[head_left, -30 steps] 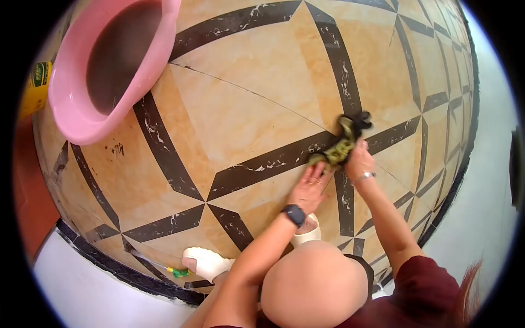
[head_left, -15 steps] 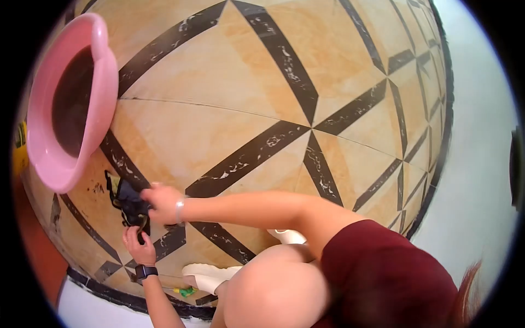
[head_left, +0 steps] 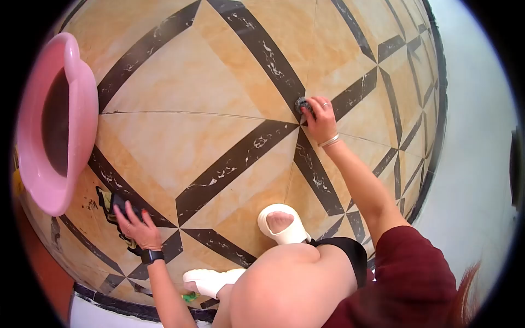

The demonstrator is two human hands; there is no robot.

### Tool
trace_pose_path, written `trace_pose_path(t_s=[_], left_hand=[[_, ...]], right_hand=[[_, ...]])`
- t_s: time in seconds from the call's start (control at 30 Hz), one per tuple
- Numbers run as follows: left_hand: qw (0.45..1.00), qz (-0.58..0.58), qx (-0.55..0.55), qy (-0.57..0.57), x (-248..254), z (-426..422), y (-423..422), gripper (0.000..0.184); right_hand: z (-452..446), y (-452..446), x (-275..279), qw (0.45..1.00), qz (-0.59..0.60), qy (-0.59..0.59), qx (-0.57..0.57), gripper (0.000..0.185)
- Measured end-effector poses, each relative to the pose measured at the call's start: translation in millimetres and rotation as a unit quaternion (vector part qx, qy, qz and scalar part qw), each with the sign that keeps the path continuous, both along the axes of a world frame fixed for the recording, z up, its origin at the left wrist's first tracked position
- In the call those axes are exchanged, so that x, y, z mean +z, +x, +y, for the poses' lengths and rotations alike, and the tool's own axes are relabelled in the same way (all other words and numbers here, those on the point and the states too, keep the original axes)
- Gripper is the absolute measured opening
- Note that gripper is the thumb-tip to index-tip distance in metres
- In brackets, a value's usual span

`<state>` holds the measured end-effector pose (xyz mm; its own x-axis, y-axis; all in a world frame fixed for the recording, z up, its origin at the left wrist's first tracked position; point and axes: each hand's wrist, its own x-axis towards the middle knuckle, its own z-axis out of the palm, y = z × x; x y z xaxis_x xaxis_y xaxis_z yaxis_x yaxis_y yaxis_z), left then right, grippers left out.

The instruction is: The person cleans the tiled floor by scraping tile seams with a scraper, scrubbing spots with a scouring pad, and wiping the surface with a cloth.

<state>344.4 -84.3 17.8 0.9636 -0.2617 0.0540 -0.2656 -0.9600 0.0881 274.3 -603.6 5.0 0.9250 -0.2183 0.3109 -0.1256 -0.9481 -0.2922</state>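
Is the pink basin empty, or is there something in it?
Not empty: dark liquid shows inside the pink basin; depth, cannot tell.

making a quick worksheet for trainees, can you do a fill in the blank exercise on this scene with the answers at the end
1. The basin with dark liquid in it is ____ in colour.
2. The hand touching the black-and-yellow cloth is the person's ____ one.
3. The right hand holds a small grey scrubber down at the tiled ____.
4. Both slip-on shoes are ____ in colour.

Missing words: pink; left; floor; white.
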Motion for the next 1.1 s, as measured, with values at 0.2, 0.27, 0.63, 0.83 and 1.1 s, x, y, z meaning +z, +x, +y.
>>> trace_pose_path(t_s=[0.2,0.27,0.63,0.83,1.1], left_hand=[[0.995,-0.027,0.092,0.032,5.6,23.5,8.2,0.046],[0.997,-0.008,0.078,0.018,-2.1,33.1,7.4,0.048],[0.998,-0.015,0.048,-0.03,-17.2,36.0,13.4,0.046],[0.996,0.035,0.067,-0.054,-20.9,42.1,15.5,0.048],[0.996,0.039,0.075,-0.026,-10.5,40.6,9.6,0.051]], right_hand=[[0.3,-11.8,10.8,0.995,0.089,-0.039,0.023,0.018],[-22.8,12.8,4.3,0.996,0.073,-0.039,-0.024,0.015],[5.8,-12.4,2.1,0.99,0.075,-0.013,0.121,0.015],[13.9,5.7,-6.0,0.995,0.078,-0.047,-0.03,0.012],[190.3,-1.7,-12.2,0.858,0.026,0.062,0.51,0.011]])
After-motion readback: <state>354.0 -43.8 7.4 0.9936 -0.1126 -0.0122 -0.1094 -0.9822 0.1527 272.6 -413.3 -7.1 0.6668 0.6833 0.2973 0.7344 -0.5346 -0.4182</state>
